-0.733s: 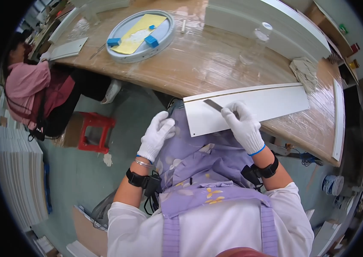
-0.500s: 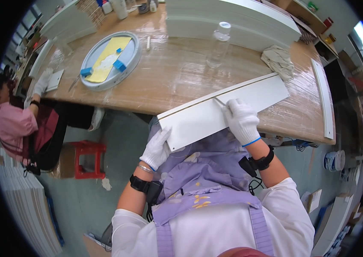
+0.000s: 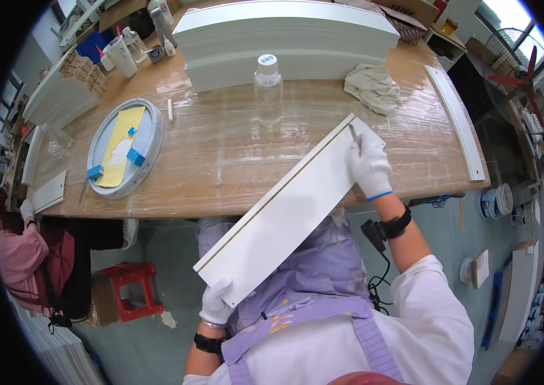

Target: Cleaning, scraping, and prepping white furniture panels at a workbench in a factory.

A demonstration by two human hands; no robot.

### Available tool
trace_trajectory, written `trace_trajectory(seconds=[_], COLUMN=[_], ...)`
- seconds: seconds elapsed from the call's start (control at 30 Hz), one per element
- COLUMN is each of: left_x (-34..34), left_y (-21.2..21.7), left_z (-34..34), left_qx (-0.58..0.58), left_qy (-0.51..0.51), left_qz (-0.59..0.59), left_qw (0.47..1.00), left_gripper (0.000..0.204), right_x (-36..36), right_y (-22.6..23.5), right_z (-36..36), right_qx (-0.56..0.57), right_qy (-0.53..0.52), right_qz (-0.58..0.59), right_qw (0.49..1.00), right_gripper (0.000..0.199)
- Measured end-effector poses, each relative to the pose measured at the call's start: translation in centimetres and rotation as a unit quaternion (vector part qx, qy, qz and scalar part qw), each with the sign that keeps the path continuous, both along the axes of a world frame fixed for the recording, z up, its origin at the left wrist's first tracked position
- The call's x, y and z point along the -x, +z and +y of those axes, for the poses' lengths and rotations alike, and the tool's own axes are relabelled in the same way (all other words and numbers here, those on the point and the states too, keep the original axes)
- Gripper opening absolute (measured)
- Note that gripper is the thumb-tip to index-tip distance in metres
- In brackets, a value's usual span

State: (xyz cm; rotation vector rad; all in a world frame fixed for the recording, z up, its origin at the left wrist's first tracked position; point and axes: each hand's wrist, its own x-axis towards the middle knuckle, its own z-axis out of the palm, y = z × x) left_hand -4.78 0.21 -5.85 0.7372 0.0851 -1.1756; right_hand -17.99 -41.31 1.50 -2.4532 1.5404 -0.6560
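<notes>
A long white panel [image 3: 284, 215] runs diagonally from my lap up onto the wooden table [image 3: 220, 160]. My left hand [image 3: 216, 303], in a white glove, grips the panel's near lower end over my lap. My right hand [image 3: 368, 168], also gloved, presses on the panel's far end at the table edge and holds a thin dark tool [image 3: 354, 133] against its upper corner. A thin dark groove follows the panel's left long edge.
A clear plastic bottle [image 3: 268, 90], a crumpled rag [image 3: 373, 86], a stack of white panels [image 3: 284, 35] and a round tray [image 3: 124, 147] with a yellow sheet sit on the table. A white strip [image 3: 458, 122] lies at right. A seated person in pink [image 3: 18, 256] and a red stool [image 3: 132, 289] are at left.
The panel has swung from lying nearly level along the table edge to a steep diagonal, its near end dropped to my lap. My left hand moved down with it.
</notes>
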Motion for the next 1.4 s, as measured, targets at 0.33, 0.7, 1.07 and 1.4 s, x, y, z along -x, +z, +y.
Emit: trace_trajectory(seconds=[0.33, 0.7, 1.07, 1.4], left_x=[-0.2, -0.3, -0.4, -0.3], left_y=[-0.5, -1.5, -1.4, -1.5], left_z=[1.2, 1.9, 1.8, 2.3], left_qx=[-0.044, -0.082, -0.094, -0.099], left_qy=[0.007, 0.015, 0.005, 0.01], left_qz=[-0.001, 0.0, -0.007, -0.016], left_qw=[0.999, 0.997, 0.996, 0.995], left_gripper=[0.062, 0.06, 0.062, 0.063], right_x=[-1.0, -1.0, -0.9, -1.2], right_y=[-0.4, -1.7, -1.3, -0.2], right_z=[-4.9, -5.6, -5.9, -5.9], right_qx=[0.005, 0.075, 0.083, 0.012], right_qy=[0.047, 0.049, 0.091, 0.125], right_qz=[0.061, 0.015, 0.014, 0.142], right_qw=[0.997, 0.996, 0.992, 0.982], right_gripper=[0.03, 0.029, 0.028, 0.033])
